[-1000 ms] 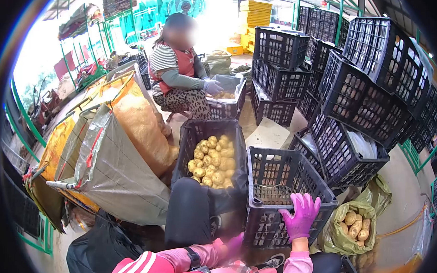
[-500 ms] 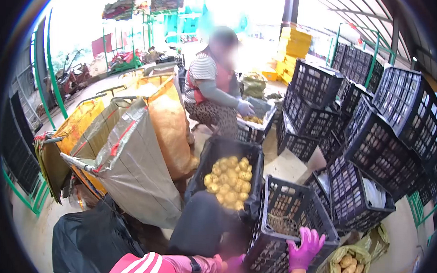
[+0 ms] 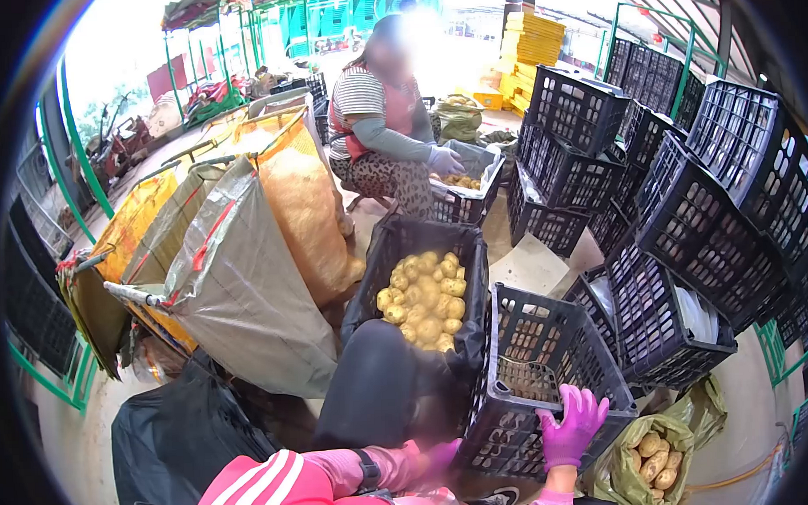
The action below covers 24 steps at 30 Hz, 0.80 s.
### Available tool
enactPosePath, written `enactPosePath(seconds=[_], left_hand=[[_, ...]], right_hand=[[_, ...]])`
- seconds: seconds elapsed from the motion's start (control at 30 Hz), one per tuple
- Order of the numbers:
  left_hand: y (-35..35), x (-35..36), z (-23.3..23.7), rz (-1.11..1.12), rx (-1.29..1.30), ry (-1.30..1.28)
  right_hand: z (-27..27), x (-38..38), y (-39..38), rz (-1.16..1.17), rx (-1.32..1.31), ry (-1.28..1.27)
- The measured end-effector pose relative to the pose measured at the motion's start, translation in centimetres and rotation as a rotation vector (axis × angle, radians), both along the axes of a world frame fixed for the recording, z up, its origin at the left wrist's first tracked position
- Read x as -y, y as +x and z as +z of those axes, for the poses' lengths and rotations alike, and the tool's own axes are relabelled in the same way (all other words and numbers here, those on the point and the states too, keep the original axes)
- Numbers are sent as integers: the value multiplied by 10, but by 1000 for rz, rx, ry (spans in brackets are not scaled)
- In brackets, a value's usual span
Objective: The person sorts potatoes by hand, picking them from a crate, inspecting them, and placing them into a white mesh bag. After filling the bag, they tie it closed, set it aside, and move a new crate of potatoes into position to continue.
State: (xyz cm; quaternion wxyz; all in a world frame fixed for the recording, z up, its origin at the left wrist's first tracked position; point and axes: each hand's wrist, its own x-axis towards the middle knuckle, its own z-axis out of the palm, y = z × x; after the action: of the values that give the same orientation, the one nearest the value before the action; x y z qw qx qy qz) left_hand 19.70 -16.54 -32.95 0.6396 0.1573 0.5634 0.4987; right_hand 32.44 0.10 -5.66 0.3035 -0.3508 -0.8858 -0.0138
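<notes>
My right hand point(image 3: 574, 425), in a pink-purple glove, rests on the near rim of an empty black plastic crate point(image 3: 506, 427), fingers spread and pointing up. My left hand point(image 3: 440, 456), gloved alike, is blurred beside the crate's lower left side; its fingers cannot be made out. Just beyond my knee stands a black-lined crate point(image 3: 475, 339) holding many yellow potatoes point(image 3: 428, 296). An open green sack point(image 3: 621, 476) with larger potatoes point(image 3: 658, 462) sits to the right of the empty crate.
A co-worker point(image 3: 386, 119) in gloves squats ahead by another crate point(image 3: 460, 208) of produce. Stacked black crates point(image 3: 697, 233) lean on the right. Large framed bags point(image 3: 245, 285) stand on the left, above black plastic point(image 3: 179, 438). White sheets point(image 3: 529, 264) lie on the floor.
The view has tilted down slightly, so most things sit higher in the frame. My right hand stays at the crate's rim. The co-worker's head and hands have shifted a little.
</notes>
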Motion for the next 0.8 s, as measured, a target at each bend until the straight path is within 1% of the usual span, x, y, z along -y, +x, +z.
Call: enactPosePath(seconds=[0.03, 0.1, 0.17, 0.2, 0.23, 0.27, 0.3, 0.37, 0.43, 0.47, 0.5, 0.57, 0.6, 0.67, 0.7, 0.77, 0.8], left_hand=[[0, -1, 5, 2, 19, -28], [0, -2, 2, 4, 40, -62], [-7, 1, 3, -140, -69, -18], [-16, 4, 6, -286, -179, 33], [-20, 4, 8, -360, -229, 55], [-24, 4, 12, -431, -278, 80], [-23, 3, 16, -427, -265, 76], [-18, 0, 18, -373, -127, 141], [-13, -2, 15, -251, 104, 238], [-12, -1, 14, -185, 212, 267], [-10, 1, 14, -111, 307, 253], [-8, -2, 22, -65, 213, 361], [-8, -2, 30, -87, 22, 474], [-10, 2, 53, -113, -227, 608], [-15, 6, 84, -123, -281, 637], [-15, 11, 101, -148, -347, 738], [-17, 12, 101, -156, -372, 813]], right_hand=[[-1, -1, 0, 5, -13, 31], [1, -1, -1, 1, -1, 13], [2, -1, -2, 1, 15, -7], [2, -2, -1, 0, 27, -17], [2, -2, 0, -4, 39, -27], [4, -1, -2, -73, 37, -15], [8, 2, -6, -142, 36, -3], [7, 2, -9, -262, 2, 5], [-4, -7, -13, -354, -69, -1], [-2, -12, -13, -347, -88, -6], [2, -17, -12, -325, -62, -63], [14, -25, -8, -293, -11, -166], [14, -27, -10, -294, -65, -110], [12, -30, -9, -246, -67, -170], [13, -33, -7, -232, -67, -191], [15, -27, -8, -256, -93, -226], [21, -21, -9, -262, -95, -188]])
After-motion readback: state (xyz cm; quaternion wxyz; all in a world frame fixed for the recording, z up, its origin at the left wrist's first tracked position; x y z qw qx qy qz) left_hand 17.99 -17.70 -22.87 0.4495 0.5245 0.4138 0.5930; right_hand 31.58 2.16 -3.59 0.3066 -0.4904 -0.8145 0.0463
